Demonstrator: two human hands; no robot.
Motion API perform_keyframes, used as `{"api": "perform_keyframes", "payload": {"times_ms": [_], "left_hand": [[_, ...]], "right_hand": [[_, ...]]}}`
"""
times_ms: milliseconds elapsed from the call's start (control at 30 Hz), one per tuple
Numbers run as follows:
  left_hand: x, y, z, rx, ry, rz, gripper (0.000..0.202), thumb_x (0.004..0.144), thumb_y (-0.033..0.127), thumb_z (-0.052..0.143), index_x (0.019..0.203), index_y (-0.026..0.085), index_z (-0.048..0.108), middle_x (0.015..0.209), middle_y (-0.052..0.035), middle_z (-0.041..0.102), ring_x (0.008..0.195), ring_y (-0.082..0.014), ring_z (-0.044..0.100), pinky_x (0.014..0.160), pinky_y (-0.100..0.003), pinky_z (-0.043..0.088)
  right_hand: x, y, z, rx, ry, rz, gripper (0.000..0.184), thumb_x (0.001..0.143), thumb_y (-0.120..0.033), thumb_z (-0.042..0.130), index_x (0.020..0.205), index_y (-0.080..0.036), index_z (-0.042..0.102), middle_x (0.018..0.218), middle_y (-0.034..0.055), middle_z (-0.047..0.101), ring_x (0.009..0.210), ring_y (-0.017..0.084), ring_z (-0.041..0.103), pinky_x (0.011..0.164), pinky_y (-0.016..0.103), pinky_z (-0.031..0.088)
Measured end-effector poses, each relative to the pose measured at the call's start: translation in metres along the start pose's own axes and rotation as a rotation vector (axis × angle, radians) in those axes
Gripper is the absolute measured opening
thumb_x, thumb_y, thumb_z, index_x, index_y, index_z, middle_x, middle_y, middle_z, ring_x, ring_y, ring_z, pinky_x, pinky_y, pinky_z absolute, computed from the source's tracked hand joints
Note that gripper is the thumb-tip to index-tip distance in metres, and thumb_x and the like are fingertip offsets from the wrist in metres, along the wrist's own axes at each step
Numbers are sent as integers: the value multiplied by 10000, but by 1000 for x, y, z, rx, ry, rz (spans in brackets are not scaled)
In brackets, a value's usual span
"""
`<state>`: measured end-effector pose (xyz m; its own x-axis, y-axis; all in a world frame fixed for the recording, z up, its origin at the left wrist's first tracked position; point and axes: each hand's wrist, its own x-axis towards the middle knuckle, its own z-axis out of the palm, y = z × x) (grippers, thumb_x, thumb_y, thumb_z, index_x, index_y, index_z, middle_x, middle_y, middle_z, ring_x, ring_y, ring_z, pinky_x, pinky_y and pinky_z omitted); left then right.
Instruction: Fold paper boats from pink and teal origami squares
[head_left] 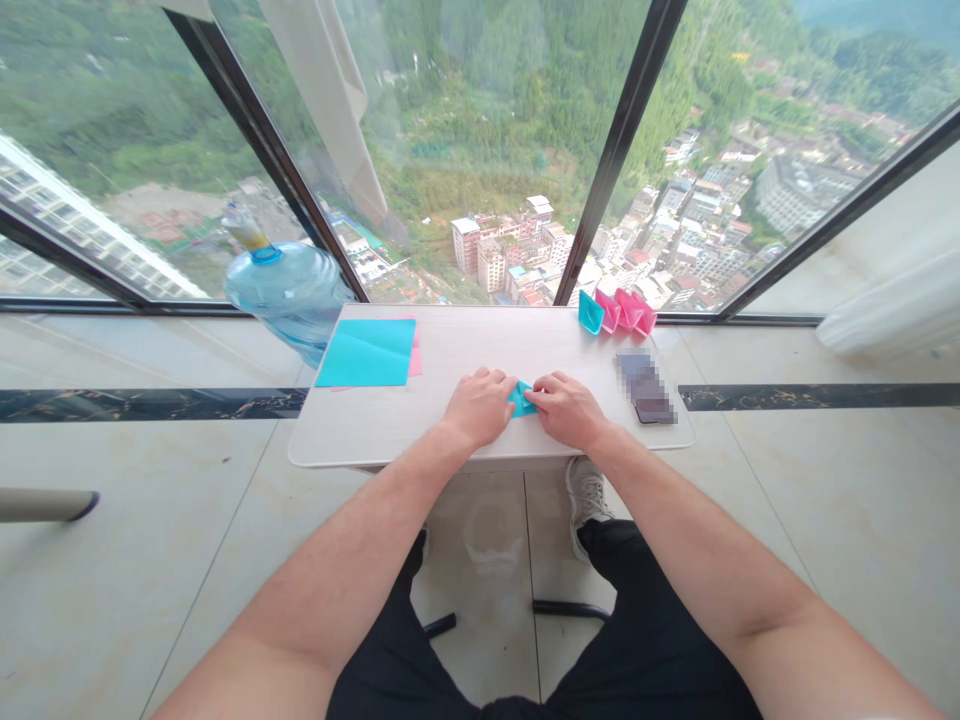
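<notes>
Between my hands, near the middle of the table, is a small folded piece of blue paper (pixel 520 399). My left hand (pixel 482 405) grips its left side, with the fingers bent and close together. On the other side, my right hand (pixel 566 408) pinches the paper's right edge between thumb and fingers. Part of the paper is hidden under the fingers. A stack of flat paper sheets (pixel 366 352), blue over pink, lies at the table's left. Several folded paper pieces (pixel 616 312), one blue and the others pink, stand in a row at the back right corner.
The white table (pixel 390 430) stands against tall windows. A phone (pixel 645 387), its screen blurred, lies near the right edge. Behind the left end is a large blue water bottle (pixel 289 290). My shoe (pixel 589 495) is below the front edge.
</notes>
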<state>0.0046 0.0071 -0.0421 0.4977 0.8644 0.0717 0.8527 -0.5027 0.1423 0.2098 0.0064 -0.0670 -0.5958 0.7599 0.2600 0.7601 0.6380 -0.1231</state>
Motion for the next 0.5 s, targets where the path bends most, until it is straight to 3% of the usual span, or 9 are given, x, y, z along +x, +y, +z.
{"api": "perform_keyframes", "payload": {"times_ms": [167, 500], "left_hand": [[0, 1, 1, -24, 14, -7, 379, 965, 365, 512, 1311, 272, 632, 1193, -86, 686, 1129, -275, 568, 956, -405, 450], [2, 11, 5, -1, 48, -74, 380, 956, 451, 517, 1273, 310, 673, 1173, -103, 658, 1094, -305, 554, 868, -426, 442]], "right_hand": [[-1, 0, -2, 43, -16, -13, 316, 874, -111, 536, 1096, -200, 742, 1075, 117, 680, 987, 248, 554, 914, 387, 450], [-3, 4, -7, 87, -9, -31, 307, 888, -122, 515, 1093, -188, 734, 1082, 110, 686, 1002, 241, 557, 970, 391, 454]]}}
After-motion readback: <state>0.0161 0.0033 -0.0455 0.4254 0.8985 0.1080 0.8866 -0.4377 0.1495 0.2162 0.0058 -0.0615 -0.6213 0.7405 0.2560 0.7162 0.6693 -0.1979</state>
